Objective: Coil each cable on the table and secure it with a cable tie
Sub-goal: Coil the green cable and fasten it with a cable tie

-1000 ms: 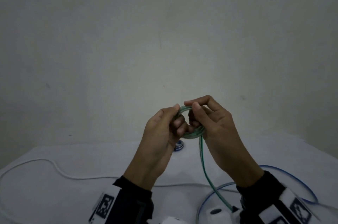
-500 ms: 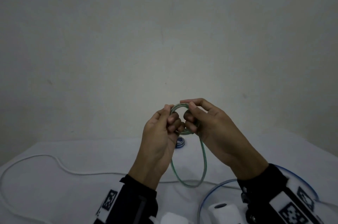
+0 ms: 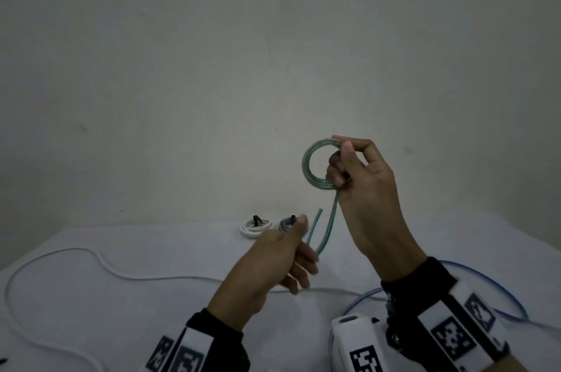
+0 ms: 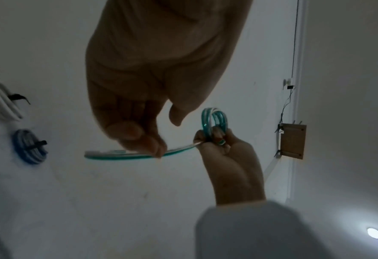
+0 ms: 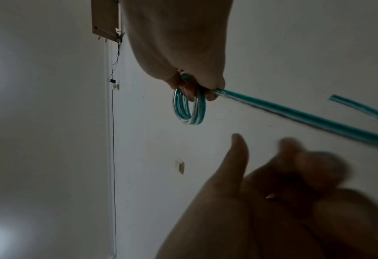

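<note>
Cable in green point(image 3: 318, 163), partly coiled into a small ring, is held in the air above the tabletop point(image 3: 151, 311). Nearest, the left hand point(image 3: 273, 262) reaches forward low, thumb raised; its fingers look loosely curled beside the cable's hanging tail, and whether they pinch it cannot be told. Higher, the right hand point(image 3: 361, 183) is raised with thumb and curled fingers pinching the ring. A loose white cable point(image 3: 100, 259) and a blue cable point(image 3: 513, 302) lie near the front edge. At the far edge rest a white coil point(image 3: 255, 227) and a blue coil point(image 3: 287, 224), each tied.
</note>
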